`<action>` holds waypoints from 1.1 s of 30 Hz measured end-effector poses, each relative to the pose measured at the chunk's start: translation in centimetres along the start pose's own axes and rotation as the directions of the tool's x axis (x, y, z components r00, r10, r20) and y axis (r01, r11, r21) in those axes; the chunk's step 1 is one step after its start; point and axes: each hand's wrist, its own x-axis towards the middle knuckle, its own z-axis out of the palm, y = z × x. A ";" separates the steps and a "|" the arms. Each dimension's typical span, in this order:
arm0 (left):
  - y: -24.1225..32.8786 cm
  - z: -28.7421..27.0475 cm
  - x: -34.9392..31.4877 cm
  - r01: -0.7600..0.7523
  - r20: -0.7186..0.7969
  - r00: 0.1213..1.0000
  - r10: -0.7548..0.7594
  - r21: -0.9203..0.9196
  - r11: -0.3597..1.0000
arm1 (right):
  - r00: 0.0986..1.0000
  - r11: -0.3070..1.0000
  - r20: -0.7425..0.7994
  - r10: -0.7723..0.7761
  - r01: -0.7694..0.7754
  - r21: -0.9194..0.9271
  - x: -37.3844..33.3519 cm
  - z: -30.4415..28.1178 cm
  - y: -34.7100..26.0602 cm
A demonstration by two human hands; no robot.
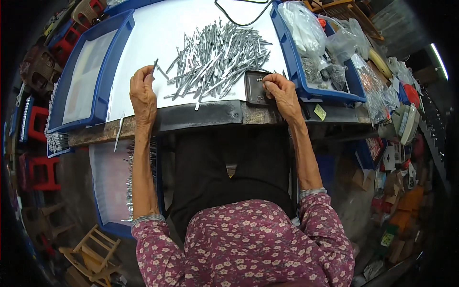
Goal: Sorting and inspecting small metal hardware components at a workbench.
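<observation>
1. Metal strip [155, 65] sat pinched in the fingertips of left hand [143, 95], likely keeping its end free.
2. Right hand [283, 93] curled over dark tray [253, 89]; couldn't tell if gripping.
3. Strip pile [220, 57] lay between hands, probably for reach.

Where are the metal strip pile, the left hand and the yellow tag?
Metal strip pile [220, 60]: head view, middle of the heap.
Left hand [143, 95]: head view, back of the hand.
Yellow tag [320, 112]: head view, middle of its face.
</observation>
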 end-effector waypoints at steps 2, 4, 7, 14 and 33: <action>0.8 0.5 -0.3 0.033 0.029 0.999 -0.030 -0.107 0.994 | 0.999 0.988 0.005 0.052 -0.052 0.146 0.0 0.0 0.0; 2.2 1.0 -0.8 0.067 0.033 0.998 -0.062 -0.183 0.981 | 0.998 0.983 0.001 0.062 -0.061 0.171 0.0 0.0 -0.2; 4.3 1.7 -1.5 0.219 0.191 0.968 -0.163 -0.326 0.920 | 0.999 0.988 -0.005 0.032 -0.031 0.150 0.1 -0.4 0.1; 8.2 4.5 -3.8 0.459 0.461 0.861 -0.217 -0.517 0.722 | 0.994 0.942 0.003 0.109 -0.104 0.320 0.1 -0.2 0.3; 10.6 9.7 -6.8 0.745 0.712 0.666 -0.223 -0.618 0.252 | 1.000 0.955 0.012 0.012 -0.015 0.295 -1.8 1.9 -1.8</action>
